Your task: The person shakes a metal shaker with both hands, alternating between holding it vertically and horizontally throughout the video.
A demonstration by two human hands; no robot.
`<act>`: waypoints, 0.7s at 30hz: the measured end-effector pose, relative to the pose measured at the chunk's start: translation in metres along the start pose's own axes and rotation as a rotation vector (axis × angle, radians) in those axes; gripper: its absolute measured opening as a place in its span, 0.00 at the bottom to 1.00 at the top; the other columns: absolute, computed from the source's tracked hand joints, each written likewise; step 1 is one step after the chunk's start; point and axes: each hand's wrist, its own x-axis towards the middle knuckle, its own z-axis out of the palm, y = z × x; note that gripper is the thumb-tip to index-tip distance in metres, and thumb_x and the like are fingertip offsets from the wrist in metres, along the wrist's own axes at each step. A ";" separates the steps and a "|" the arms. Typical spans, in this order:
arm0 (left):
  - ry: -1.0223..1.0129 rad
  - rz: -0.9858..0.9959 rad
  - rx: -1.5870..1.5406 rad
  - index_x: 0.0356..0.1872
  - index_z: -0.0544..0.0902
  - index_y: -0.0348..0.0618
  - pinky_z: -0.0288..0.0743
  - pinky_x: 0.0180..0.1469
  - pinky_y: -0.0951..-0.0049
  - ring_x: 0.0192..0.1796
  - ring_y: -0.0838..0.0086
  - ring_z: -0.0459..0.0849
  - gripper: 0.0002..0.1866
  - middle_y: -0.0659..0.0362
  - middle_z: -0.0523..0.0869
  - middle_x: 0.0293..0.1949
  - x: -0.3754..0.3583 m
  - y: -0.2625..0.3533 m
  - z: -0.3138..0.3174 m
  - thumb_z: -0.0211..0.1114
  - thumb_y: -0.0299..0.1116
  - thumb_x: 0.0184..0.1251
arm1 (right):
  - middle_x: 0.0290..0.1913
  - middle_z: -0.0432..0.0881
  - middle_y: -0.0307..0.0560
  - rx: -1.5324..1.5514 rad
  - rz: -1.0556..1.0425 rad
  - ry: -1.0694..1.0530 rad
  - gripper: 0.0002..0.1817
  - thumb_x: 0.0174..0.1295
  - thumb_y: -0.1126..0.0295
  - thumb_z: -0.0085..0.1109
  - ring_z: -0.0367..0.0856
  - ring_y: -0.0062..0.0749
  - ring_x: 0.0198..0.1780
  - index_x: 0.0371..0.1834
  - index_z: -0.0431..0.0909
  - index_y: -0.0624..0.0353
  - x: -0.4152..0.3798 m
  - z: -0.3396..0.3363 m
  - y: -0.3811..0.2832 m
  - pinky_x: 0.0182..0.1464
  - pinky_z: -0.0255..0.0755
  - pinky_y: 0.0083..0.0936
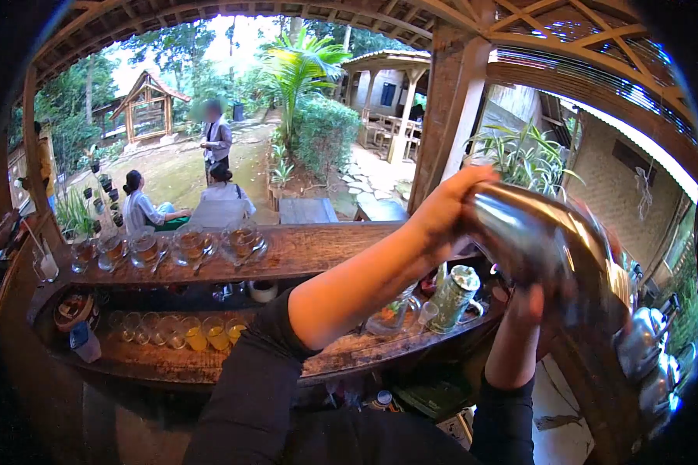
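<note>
A large shiny metal vessel (535, 232), tilted and smeared by motion, is raised at the right. My left hand (467, 203) grips its upper left end, with the arm stretched across the counter. Lower down, my right hand (529, 304) supports the vessel from beneath; blur hides most of its fingers. Just below the vessel, a patterned green pitcher (451, 301) stands on the lower shelf. Beside the pitcher are a small clear glass (428, 312) and a glass jug (392, 316) with something green in it.
Several glass cups of brown drink (190, 246) line the upper wooden counter (310, 244). Glasses with yellow liquid (215, 333) stand on the lower shelf (287, 358). Metal kettles (642, 333) sit at far right. A wooden post (457, 101) rises ahead. Several people (217, 139) are outside.
</note>
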 end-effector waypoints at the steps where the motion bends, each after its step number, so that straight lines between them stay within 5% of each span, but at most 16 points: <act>1: 0.040 -0.111 -0.077 0.41 0.76 0.45 0.76 0.39 0.65 0.35 0.70 0.80 0.16 0.57 0.80 0.35 0.005 -0.010 -0.034 0.55 0.44 0.59 | 0.60 0.62 0.55 -0.751 -0.081 0.063 0.44 0.47 0.71 0.66 0.65 0.40 0.59 0.65 0.47 0.55 0.000 0.013 0.013 0.62 0.60 0.37; 2: 0.348 -0.195 -0.187 0.40 0.76 0.44 0.77 0.33 0.71 0.29 0.71 0.80 0.16 0.59 0.81 0.31 -0.008 -0.012 -0.029 0.53 0.45 0.60 | 0.59 0.64 0.55 -0.163 0.051 0.023 0.43 0.46 0.79 0.62 0.67 0.39 0.57 0.65 0.48 0.54 0.019 0.035 0.008 0.60 0.62 0.34; 4: 0.339 -0.122 -0.177 0.40 0.76 0.43 0.78 0.31 0.72 0.29 0.71 0.80 0.17 0.59 0.81 0.31 -0.029 -0.010 -0.033 0.53 0.46 0.60 | 0.61 0.61 0.54 0.012 0.248 0.103 0.38 0.49 0.57 0.64 0.62 0.39 0.62 0.60 0.56 0.60 0.009 0.057 0.003 0.62 0.58 0.35; 5: 0.097 -0.077 -0.103 0.39 0.75 0.44 0.78 0.34 0.69 0.35 0.71 0.80 0.17 0.57 0.80 0.35 -0.040 0.007 -0.029 0.54 0.47 0.59 | 0.60 0.63 0.55 0.062 0.206 0.116 0.39 0.48 0.63 0.64 0.65 0.41 0.60 0.63 0.54 0.56 0.004 0.056 -0.001 0.61 0.59 0.36; 7: 0.026 0.166 0.145 0.40 0.75 0.42 0.75 0.40 0.69 0.38 0.73 0.79 0.19 0.56 0.79 0.38 -0.058 0.028 -0.003 0.58 0.47 0.57 | 0.58 0.65 0.57 0.136 0.165 0.123 0.42 0.46 0.69 0.65 0.68 0.43 0.57 0.65 0.51 0.51 -0.010 0.058 -0.012 0.61 0.60 0.37; 10: -0.163 0.306 0.324 0.42 0.74 0.41 0.73 0.42 0.74 0.38 0.74 0.79 0.20 0.56 0.78 0.39 -0.078 0.055 0.009 0.59 0.47 0.55 | 0.59 0.64 0.57 0.048 0.215 0.040 0.43 0.45 0.53 0.64 0.66 0.44 0.59 0.64 0.52 0.53 -0.033 0.072 -0.028 0.62 0.60 0.41; 12: 0.124 0.192 0.227 0.41 0.75 0.40 0.75 0.40 0.72 0.37 0.72 0.80 0.19 0.54 0.79 0.39 -0.079 0.063 -0.007 0.59 0.45 0.55 | 0.60 0.63 0.57 -0.027 0.258 -0.012 0.47 0.44 0.43 0.63 0.65 0.46 0.60 0.63 0.54 0.55 -0.038 0.086 -0.044 0.62 0.60 0.44; 13: 0.240 0.078 0.123 0.41 0.76 0.41 0.76 0.39 0.70 0.36 0.70 0.81 0.18 0.55 0.80 0.38 -0.076 0.060 -0.031 0.57 0.45 0.56 | 0.60 0.62 0.56 0.192 -0.127 -0.008 0.45 0.46 0.56 0.66 0.65 0.41 0.60 0.63 0.51 0.57 -0.011 0.104 -0.027 0.61 0.61 0.39; 15: 0.361 -0.037 -0.024 0.40 0.77 0.43 0.77 0.40 0.66 0.36 0.68 0.82 0.17 0.55 0.82 0.36 -0.077 0.051 -0.084 0.54 0.44 0.58 | 0.59 0.63 0.62 0.081 -0.002 0.177 0.42 0.44 0.76 0.61 0.66 0.43 0.58 0.63 0.47 0.56 -0.010 0.141 0.004 0.58 0.64 0.37; 16: 0.371 -0.041 -0.067 0.39 0.78 0.44 0.78 0.41 0.64 0.35 0.68 0.83 0.16 0.56 0.82 0.35 -0.083 0.046 -0.100 0.53 0.44 0.59 | 0.59 0.63 0.55 0.138 0.242 0.197 0.47 0.42 0.58 0.69 0.68 0.36 0.55 0.63 0.51 0.60 -0.008 0.151 -0.007 0.57 0.63 0.31; 18: 0.320 -0.039 -0.056 0.40 0.77 0.43 0.77 0.44 0.65 0.39 0.68 0.82 0.17 0.54 0.81 0.39 -0.112 0.063 -0.070 0.53 0.45 0.58 | 0.59 0.63 0.55 0.091 0.079 0.168 0.48 0.41 0.57 0.70 0.68 0.37 0.55 0.63 0.52 0.58 -0.014 0.152 -0.019 0.57 0.64 0.31; 19: 0.329 0.077 0.103 0.40 0.76 0.43 0.76 0.45 0.67 0.40 0.70 0.81 0.17 0.54 0.80 0.39 -0.121 0.071 -0.055 0.53 0.44 0.58 | 0.60 0.61 0.60 0.148 0.178 -0.003 0.47 0.47 0.57 0.66 0.63 0.47 0.60 0.65 0.44 0.57 -0.026 0.144 -0.045 0.60 0.63 0.40; 20: 0.336 0.189 0.259 0.40 0.75 0.42 0.75 0.45 0.69 0.41 0.72 0.80 0.17 0.54 0.79 0.40 -0.129 0.078 -0.043 0.54 0.44 0.57 | 0.60 0.61 0.60 0.148 0.177 0.002 0.47 0.47 0.57 0.66 0.63 0.47 0.60 0.65 0.44 0.57 -0.025 0.161 -0.053 0.60 0.63 0.40; 21: 0.135 0.233 0.332 0.39 0.75 0.42 0.73 0.44 0.73 0.40 0.75 0.78 0.16 0.56 0.78 0.38 -0.140 0.090 -0.038 0.55 0.43 0.56 | 0.59 0.62 0.59 0.364 -0.115 0.084 0.46 0.48 0.52 0.64 0.63 0.46 0.61 0.64 0.47 0.58 -0.022 0.182 -0.062 0.58 0.66 0.40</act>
